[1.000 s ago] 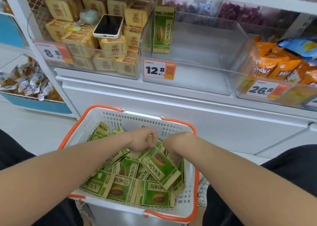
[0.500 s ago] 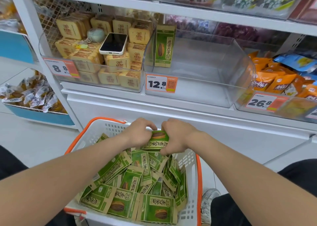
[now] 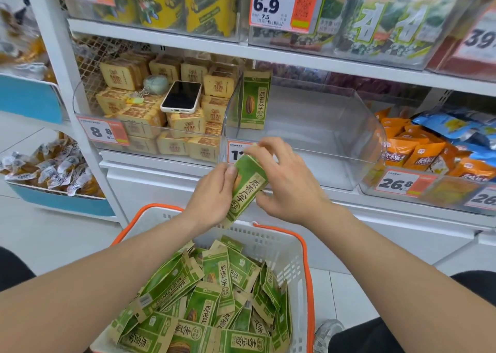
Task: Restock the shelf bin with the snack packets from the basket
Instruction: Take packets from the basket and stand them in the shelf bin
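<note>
Between both hands, a green snack packet [image 3: 247, 186] hangs tilted above the basket's far rim, just below the shelf bin's front. My left hand [image 3: 212, 191] grips its left edge, thumb on the face. My right hand [image 3: 284, 181] pinches its top and right edge. The clear shelf bin [image 3: 308, 127] holds one green packet [image 3: 253, 100] standing upright against its left wall. A white basket [image 3: 290, 266] with orange rim holds several green packets [image 3: 214, 299] in a loose heap.
A phone [image 3: 181, 97] lies on tan packets in the left bin. Orange packets [image 3: 413, 148] fill the bin at right. Price tags hang on the bin fronts. Shelves with more goods run above. My knees flank the basket.
Both hands rose out of the basket with one green packet, up to the front of the clear bin. The view tilted up toward the shelves.
</note>
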`<state>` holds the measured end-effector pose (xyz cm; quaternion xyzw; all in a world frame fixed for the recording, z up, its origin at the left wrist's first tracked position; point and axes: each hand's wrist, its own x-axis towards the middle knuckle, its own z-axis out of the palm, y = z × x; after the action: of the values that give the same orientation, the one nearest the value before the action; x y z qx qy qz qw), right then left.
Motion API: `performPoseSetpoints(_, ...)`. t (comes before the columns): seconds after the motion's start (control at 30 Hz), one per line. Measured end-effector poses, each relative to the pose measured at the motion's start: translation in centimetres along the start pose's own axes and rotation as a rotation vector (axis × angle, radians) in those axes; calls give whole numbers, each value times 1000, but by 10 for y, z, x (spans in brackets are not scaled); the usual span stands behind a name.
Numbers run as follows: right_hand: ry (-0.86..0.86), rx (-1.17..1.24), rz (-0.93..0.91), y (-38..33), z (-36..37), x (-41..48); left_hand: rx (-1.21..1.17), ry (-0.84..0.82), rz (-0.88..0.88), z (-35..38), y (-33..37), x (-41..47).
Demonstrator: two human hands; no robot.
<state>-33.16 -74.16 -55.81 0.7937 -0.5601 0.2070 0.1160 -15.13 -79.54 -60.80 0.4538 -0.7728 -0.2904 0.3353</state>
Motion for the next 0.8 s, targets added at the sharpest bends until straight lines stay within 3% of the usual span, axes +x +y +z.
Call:
performPoseSetpoints(0.17,228,722,483,-22,-17,14,-99,266,97,-7,27,7)
performPoseSetpoints(0.3,310,917,766,-21,-12,27,-190,375,68,-16,44,24)
performPoseSetpoints(0.4,385,1108,910,-22,-11,41,-176,357,28,-24,54,40)
performPoseSetpoints(0.6,467,1227,1043,-8,-28,74,17,301,17,-36,69,71)
performPoseSetpoints(0.8,414,960,1124,38,-36,110,488,174,224,-52,69,94)
